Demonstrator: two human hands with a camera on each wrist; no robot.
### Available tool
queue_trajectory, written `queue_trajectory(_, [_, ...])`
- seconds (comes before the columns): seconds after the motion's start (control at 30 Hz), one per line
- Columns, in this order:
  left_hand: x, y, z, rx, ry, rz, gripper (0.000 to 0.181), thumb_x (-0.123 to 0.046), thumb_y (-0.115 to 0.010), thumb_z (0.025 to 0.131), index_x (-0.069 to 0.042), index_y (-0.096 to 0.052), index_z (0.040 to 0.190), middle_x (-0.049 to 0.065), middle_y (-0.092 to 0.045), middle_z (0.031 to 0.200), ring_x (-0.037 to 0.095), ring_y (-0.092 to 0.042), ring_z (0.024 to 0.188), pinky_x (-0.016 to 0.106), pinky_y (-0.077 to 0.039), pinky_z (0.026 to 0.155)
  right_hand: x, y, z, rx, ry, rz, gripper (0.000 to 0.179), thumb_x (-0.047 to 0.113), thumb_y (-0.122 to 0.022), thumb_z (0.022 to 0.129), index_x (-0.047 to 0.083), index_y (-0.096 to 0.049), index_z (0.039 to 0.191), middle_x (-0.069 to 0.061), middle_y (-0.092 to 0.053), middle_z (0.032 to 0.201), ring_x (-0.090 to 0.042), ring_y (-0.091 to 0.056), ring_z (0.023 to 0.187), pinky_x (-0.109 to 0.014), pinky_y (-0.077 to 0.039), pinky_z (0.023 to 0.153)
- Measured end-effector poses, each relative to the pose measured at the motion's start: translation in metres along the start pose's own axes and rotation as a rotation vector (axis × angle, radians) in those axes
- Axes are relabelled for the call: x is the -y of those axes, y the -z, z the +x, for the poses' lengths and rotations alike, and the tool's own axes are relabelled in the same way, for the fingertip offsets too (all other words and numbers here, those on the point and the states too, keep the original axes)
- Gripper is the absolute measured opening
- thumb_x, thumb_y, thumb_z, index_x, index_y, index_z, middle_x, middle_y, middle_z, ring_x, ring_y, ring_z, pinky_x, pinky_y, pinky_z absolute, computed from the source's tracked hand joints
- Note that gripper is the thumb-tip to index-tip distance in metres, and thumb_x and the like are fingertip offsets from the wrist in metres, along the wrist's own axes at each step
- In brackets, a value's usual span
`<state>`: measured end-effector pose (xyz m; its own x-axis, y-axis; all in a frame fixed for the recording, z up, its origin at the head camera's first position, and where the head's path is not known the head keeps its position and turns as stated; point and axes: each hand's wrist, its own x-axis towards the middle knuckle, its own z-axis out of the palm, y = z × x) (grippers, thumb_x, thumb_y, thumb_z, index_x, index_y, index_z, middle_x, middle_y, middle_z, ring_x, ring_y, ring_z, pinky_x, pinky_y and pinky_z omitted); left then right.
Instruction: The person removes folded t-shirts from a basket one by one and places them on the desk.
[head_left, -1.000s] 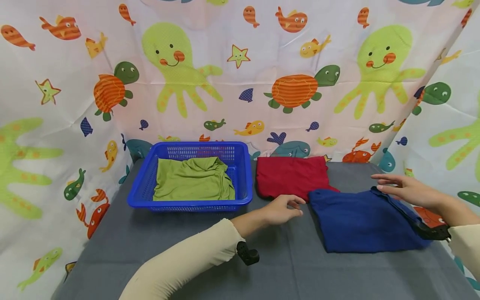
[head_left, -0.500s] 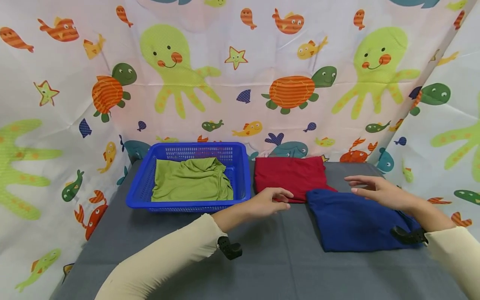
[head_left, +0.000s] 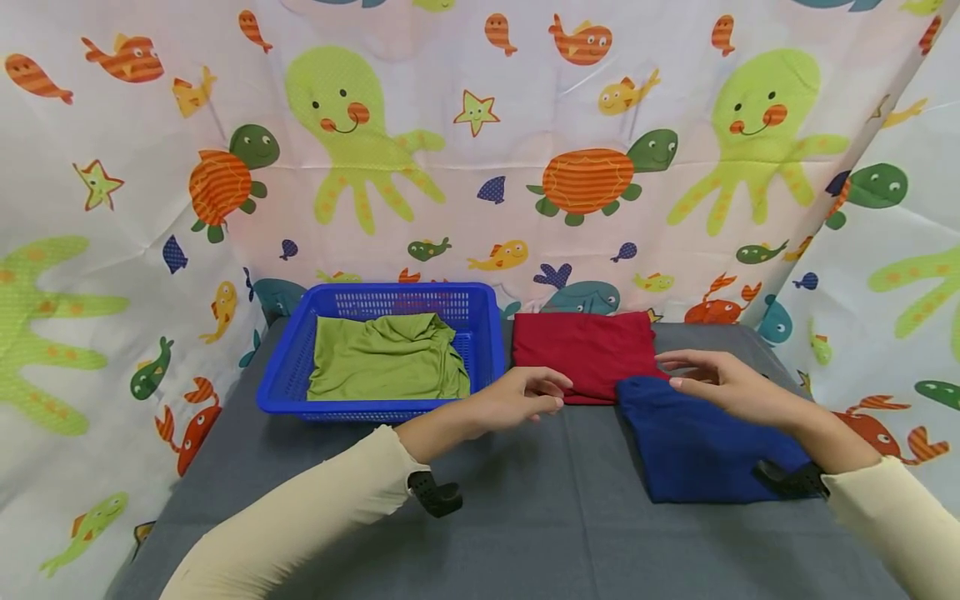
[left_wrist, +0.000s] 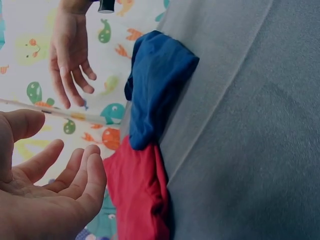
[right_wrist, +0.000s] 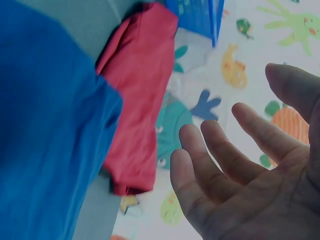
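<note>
A folded blue cloth (head_left: 705, 454) lies on the right of the grey table, its far left corner overlapping a folded red cloth (head_left: 577, 350). Over the blue cloth hovers my right hand (head_left: 731, 387), fingers loosely bent and nothing in them. My left hand (head_left: 517, 398) hangs above the table just in front of the red cloth, also holding nothing. In the left wrist view, the left fingers (left_wrist: 75, 172) curve loosely, apart from both cloths. The right wrist view has the right fingers (right_wrist: 215, 160) spread in the air.
A blue plastic basket (head_left: 491, 400) stands at the back left with a folded green cloth (head_left: 386, 362) in it. The grey tabletop (head_left: 525, 533) stretches across the front. A curtain (head_left: 480, 208) printed with sea animals hangs behind and along both sides.
My right hand has moved left from the right edge of the blue cloth to above its middle. My left hand has drifted left and slightly up. The cloths and basket stay put.
</note>
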<state>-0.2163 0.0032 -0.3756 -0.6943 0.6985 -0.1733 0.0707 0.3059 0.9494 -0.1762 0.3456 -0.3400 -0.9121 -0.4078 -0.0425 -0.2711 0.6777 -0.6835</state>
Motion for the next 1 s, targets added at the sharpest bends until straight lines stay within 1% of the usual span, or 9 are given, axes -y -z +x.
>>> queue_trajectory(0.07, [0.0,0.004,-0.003,-0.006,0.008,0.004,0.032,-0.019,-0.058,0.103,-0.015,-0.062,0.135,0.008,-0.064,0.125,0.026,-0.065,0.115,0.043,-0.056,0.098,0.006,-0.005,0.004,0.012,0.019,0.013,0.044,0.017,-0.056,0.103,0.0,-0.052,0.144,-0.028,-0.058,0.14,-0.043,-0.062,0.118,-0.02,-0.056,0.085])
queue_trajectory(0.13, [0.001,0.008,-0.007,-0.012,0.02,0.012,0.032,-0.02,-0.059,0.103,-0.016,-0.062,0.134,0.007,-0.065,0.125,0.024,-0.065,0.114,0.042,-0.056,0.097,0.011,-0.009,0.007,0.025,0.032,0.026,0.044,0.017,-0.057,0.103,0.001,-0.052,0.144,-0.027,-0.058,0.141,-0.046,-0.06,0.12,-0.02,-0.056,0.086])
queue_trajectory(0.27, [0.003,0.016,-0.014,-0.029,0.035,0.023,0.032,-0.021,-0.058,0.104,-0.018,-0.062,0.135,0.006,-0.065,0.127,0.023,-0.065,0.113,0.038,-0.057,0.094,0.019,-0.016,0.016,0.041,0.049,0.046,0.043,0.018,-0.057,0.103,0.004,-0.053,0.144,-0.024,-0.058,0.141,-0.041,-0.061,0.119,-0.022,-0.056,0.087])
queue_trajectory(0.37, [0.003,0.023,-0.019,-0.047,0.026,0.036,0.033,-0.023,-0.057,0.104,-0.017,-0.061,0.136,0.008,-0.066,0.129,0.02,-0.066,0.11,0.037,-0.057,0.093,0.024,-0.019,0.023,0.052,0.06,0.057,0.043,0.018,-0.058,0.103,0.005,-0.053,0.144,-0.022,-0.059,0.141,-0.038,-0.062,0.119,-0.022,-0.056,0.087])
queue_trajectory(0.47, [0.004,0.03,-0.023,-0.061,0.011,0.039,0.034,-0.023,-0.057,0.104,-0.015,-0.06,0.137,0.01,-0.066,0.129,0.018,-0.066,0.107,0.037,-0.058,0.092,0.03,-0.023,0.03,0.075,0.07,0.072,0.044,0.018,-0.058,0.103,0.004,-0.053,0.144,-0.023,-0.058,0.141,-0.038,-0.062,0.12,-0.022,-0.056,0.088])
queue_trajectory(0.6, [0.004,0.043,-0.029,-0.09,0.008,0.024,0.036,-0.023,-0.056,0.104,-0.013,-0.058,0.139,0.011,-0.065,0.133,0.021,-0.063,0.115,0.039,-0.057,0.095,0.036,-0.029,0.04,0.093,0.073,0.1,0.044,0.02,-0.059,0.103,0.005,-0.053,0.144,-0.022,-0.059,0.141,-0.039,-0.061,0.122,-0.021,-0.055,0.09])
queue_trajectory(0.77, [0.005,0.059,-0.038,-0.133,0.044,-0.001,0.039,-0.022,-0.054,0.105,-0.014,-0.055,0.143,0.012,-0.061,0.14,0.028,-0.058,0.128,0.046,-0.053,0.103,0.041,-0.037,0.055,0.122,0.09,0.128,0.043,0.019,-0.059,0.103,0.006,-0.054,0.144,-0.021,-0.058,0.142,-0.036,-0.061,0.123,-0.022,-0.055,0.092])
queue_trajectory(0.93, [0.01,0.071,-0.044,-0.157,0.046,-0.016,0.041,-0.019,-0.052,0.106,-0.009,-0.051,0.146,0.016,-0.058,0.142,0.033,-0.054,0.133,0.055,-0.047,0.11,0.048,-0.044,0.062,0.139,0.11,0.14,0.044,0.019,-0.059,0.102,0.006,-0.054,0.143,-0.02,-0.057,0.142,-0.036,-0.061,0.124,-0.022,-0.054,0.093])
queue_trajectory(1.0, [0.011,0.075,-0.047,-0.17,0.052,-0.008,0.041,-0.019,-0.053,0.105,-0.01,-0.052,0.145,0.015,-0.059,0.142,0.033,-0.055,0.133,0.052,-0.049,0.108,0.051,-0.047,0.065,0.137,0.114,0.143,0.044,0.02,-0.06,0.102,0.008,-0.055,0.143,-0.019,-0.058,0.142,-0.035,-0.061,0.124,-0.022,-0.055,0.093])
